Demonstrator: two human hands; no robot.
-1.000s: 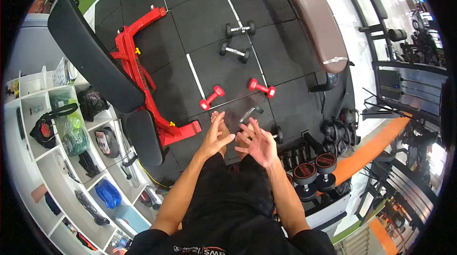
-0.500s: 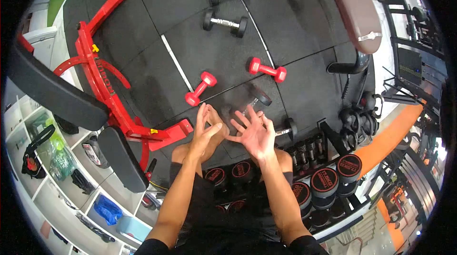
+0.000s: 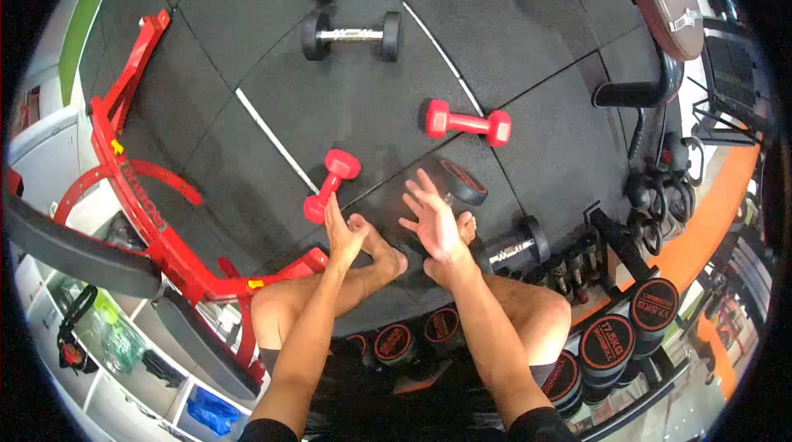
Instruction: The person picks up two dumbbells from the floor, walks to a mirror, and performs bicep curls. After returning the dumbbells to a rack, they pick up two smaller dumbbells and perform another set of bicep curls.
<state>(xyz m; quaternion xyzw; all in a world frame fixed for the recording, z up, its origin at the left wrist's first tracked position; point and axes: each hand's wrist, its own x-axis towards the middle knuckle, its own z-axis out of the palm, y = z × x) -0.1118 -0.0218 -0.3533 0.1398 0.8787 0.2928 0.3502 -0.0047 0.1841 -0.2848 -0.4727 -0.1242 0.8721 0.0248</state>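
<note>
My left hand (image 3: 345, 232) hovers palm inward with its fingers stretched out and holds nothing. Its fingertips overlap the lower end of a red dumbbell (image 3: 332, 185) on the floor. My right hand (image 3: 434, 226) is open with fingers spread, also with nothing in it. Just beyond its fingers lies a black dumbbell with a red-ringed end (image 3: 464, 183), partly hidden by the hand. A second red dumbbell (image 3: 469, 123) rests farther out, ahead of the right hand. To the right of my right wrist is another black dumbbell with a chrome handle (image 3: 513, 253).
Two chrome-handled dumbbells (image 3: 352, 35) lie farther forward on the black mat. A red-framed bench (image 3: 161, 236) stands at left, beside white shelves (image 3: 103, 392). A rack of 17.5 kg dumbbells (image 3: 607, 341), kettlebells (image 3: 652, 203) and a brown padded seat (image 3: 660, 9) are at right.
The view has turned and shifted, and my knees now show spread farther apart. Both hands stay raised and open; the right one has turned more sideways. The dumbbells remain on the floor.
</note>
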